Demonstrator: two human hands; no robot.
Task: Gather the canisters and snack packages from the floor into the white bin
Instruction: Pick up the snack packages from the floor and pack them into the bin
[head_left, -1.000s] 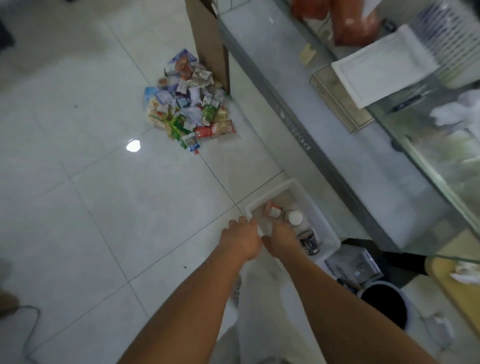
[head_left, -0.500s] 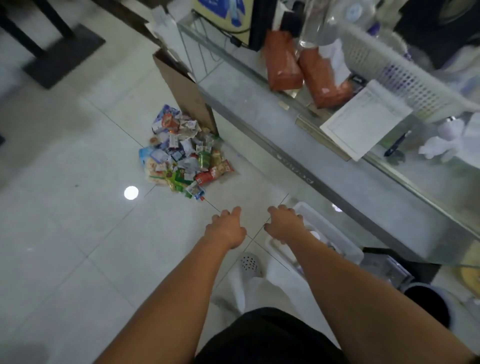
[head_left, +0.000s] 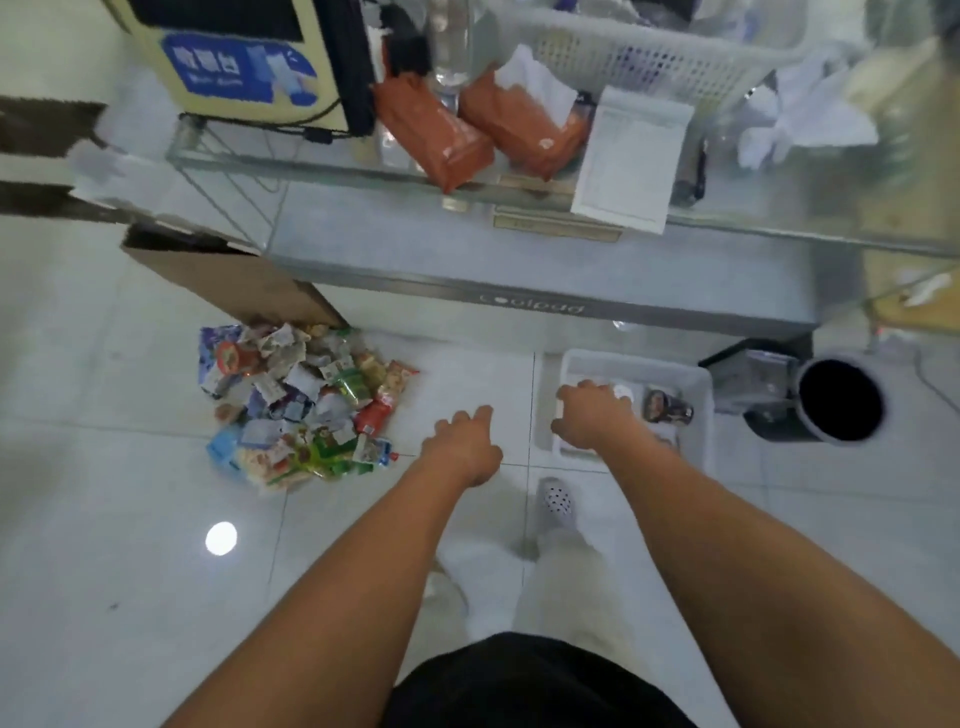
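A heap of colourful snack packages (head_left: 304, 408) lies on the white tiled floor at the left. The white bin (head_left: 702, 410) sits on the floor at the right, below the counter. Inside it lie a dark canister (head_left: 666, 406) and a white-lidded canister (head_left: 623, 391). My left hand (head_left: 464, 445) hovers over bare floor between the heap and the bin, fingers apart, holding nothing. My right hand (head_left: 592, 413) hangs over the bin's left side, fingers spread and empty. It hides part of the bin's inside.
A glass counter (head_left: 519, 249) runs across the top, carrying orange packs (head_left: 431, 137), a paper pad (head_left: 628, 161) and a white basket (head_left: 639, 57). A cardboard box (head_left: 228, 275) stands behind the heap. A black bucket (head_left: 836, 400) sits right of the bin. My foot (head_left: 557, 496) is near the bin.
The view has swung so the counter lies across the top and the heap sits left. Both hands rose away from the bin's inside and spread apart, empty.
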